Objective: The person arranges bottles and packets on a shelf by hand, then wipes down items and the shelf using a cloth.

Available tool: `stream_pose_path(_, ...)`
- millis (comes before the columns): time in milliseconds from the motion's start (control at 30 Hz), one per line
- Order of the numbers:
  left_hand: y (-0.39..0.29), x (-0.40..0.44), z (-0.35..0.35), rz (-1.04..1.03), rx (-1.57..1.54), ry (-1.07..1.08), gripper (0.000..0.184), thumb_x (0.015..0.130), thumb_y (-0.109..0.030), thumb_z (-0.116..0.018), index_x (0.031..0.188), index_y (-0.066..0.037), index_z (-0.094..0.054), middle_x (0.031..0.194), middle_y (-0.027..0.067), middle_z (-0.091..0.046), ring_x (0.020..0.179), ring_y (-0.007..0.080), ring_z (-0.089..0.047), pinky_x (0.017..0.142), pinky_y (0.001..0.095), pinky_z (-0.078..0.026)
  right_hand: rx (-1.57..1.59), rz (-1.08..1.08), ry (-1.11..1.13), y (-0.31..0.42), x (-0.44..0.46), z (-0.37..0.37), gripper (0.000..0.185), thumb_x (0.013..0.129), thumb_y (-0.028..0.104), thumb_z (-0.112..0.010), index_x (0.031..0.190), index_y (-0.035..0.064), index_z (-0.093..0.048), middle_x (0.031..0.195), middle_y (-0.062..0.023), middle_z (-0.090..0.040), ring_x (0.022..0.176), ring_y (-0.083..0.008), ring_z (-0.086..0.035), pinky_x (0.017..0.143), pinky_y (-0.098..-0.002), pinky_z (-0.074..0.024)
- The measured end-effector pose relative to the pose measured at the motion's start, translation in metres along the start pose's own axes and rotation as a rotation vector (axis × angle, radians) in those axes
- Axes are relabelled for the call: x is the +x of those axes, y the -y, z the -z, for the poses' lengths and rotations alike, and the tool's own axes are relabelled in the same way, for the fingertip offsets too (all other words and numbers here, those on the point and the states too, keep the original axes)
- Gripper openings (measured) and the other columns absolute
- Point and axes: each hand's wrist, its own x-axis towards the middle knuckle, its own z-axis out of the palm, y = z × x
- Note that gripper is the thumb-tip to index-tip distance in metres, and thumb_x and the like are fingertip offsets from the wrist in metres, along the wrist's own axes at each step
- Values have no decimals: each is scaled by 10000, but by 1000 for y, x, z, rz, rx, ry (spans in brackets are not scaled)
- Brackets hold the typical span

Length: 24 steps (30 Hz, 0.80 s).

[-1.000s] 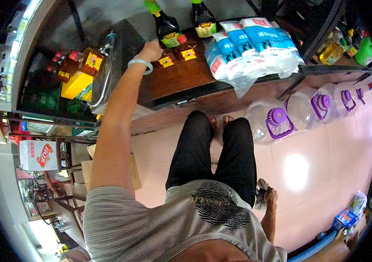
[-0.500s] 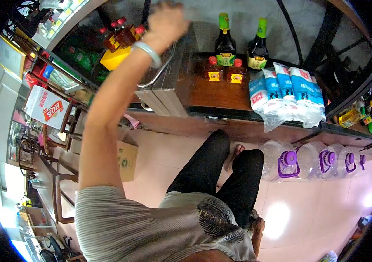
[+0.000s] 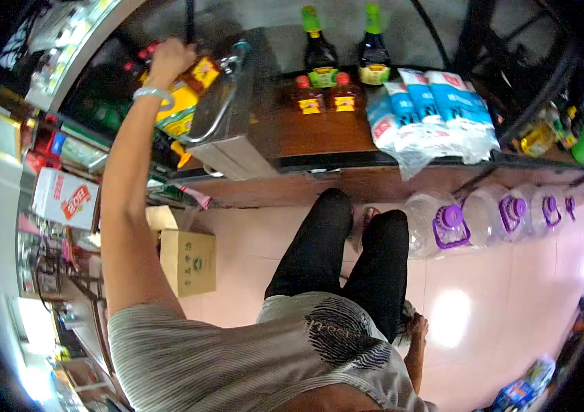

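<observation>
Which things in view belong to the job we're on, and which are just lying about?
Likely in the job:
Red-capped bottles by the left hand
Similar pair on the wooden shelf
Cloth in the right hand

Apparently just lying about:
Purple-capped jugs
Blue-and-white packs
Cardboard box

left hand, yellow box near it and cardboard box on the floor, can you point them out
Left hand (image 3: 170, 61): head view, on the back of the hand.
Yellow box (image 3: 181, 108): head view, on its visible side.
Cardboard box (image 3: 189, 263): head view, on its printed side.
</observation>
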Motion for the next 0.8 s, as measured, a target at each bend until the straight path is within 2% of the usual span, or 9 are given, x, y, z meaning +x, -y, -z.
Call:
stream_pose_path(33,-8,-4,20,44,-96,10,433,807,-359,-475,848,54,-599,864,263,-583,846,370,-578,777,413,-458,7,12,2,-6,-2,-3,296,732,353,-588,903,113,-613,843,-139,-620,798,-334,-591,672,-441,-470)
stream_pose_path(100,-6,-10,25,-341,319,-311,358,808,-300,-502,807,51,-572,758,247,-590,765,389,-586,681,424,-481,14,60,-85,-31,4,-29,276,726,338,-583,890,119,-615,818,-138,-616,790,-339,-589,673,-441,-472)
stream_pose_path(167,-21,-3,47,-150,-197,-410,321,800,-276,-530,768,42,-561,727,251,-581,709,407,-577,630,435,-480,-8,34,-113,-56,12,-59,256,717,321,-588,877,123,-620,810,-143,-617,787,-335,-593,675,-439,-472)
stream_pose_path(200,-34,-6,61,-188,-204,-423,319,800,-297,-537,799,21,-564,742,240,-586,717,393,-580,628,429,-477,-31,28,-57,-39,3,-40,276,702,322,-610,887,118,-628,844,-153,-621,806,-333,-597,674,-431,-470)
stream_pose_path(267,-73,-18,87,-258,-214,-451,324,799,-338,-552,860,-20,-569,773,219,-595,732,365,-588,624,418,-470,6,-54,72,-8,-10,-4,253,735,200,-505,950,134,-621,871,-173,-607,820,-361,-576,694,-448,-463)
stream_pose_path(433,-181,-47,63,-446,-604,-181,272,765,-264,-606,887,-27,-556,776,200,-603,738,364,-591,645,412,-473,124,-77,64,24,-22,25,263,748,142,-468,957,117,-625,878,-199,-597,825,-362,-574,700,-436,-464)
stream_pose_path(567,-248,-68,13,-474,-716,79,252,743,-175,-607,895,10,-526,753,235,-587,738,377,-587,649,416,-467,125,31,-156,-11,-8,-23,257,745,145,-478,952,97,-624,852,-211,-595,797,-366,-580,693,-438,-466)
stream_pose_path(700,-275,-70,-21,-444,-803,103,309,737,-154,-620,968,9,-494,747,234,-586,748,380,-582,679,427,-447,207,-133,55,-4,-10,6,260,736,158,-497,955,101,-624,835,-196,-610,791,-366,-586,693,-445,-471)
stream_pose_path(800,-281,-65,-26,-361,-783,160,319,735,-166,-630,969,9,-501,739,235,-582,755,375,-583,686,426,-446,118,-106,26,-13,-13,3,259,731,173,-508,957,126,-625,855,-194,-610,809,-361,-587,707,-445,-468)
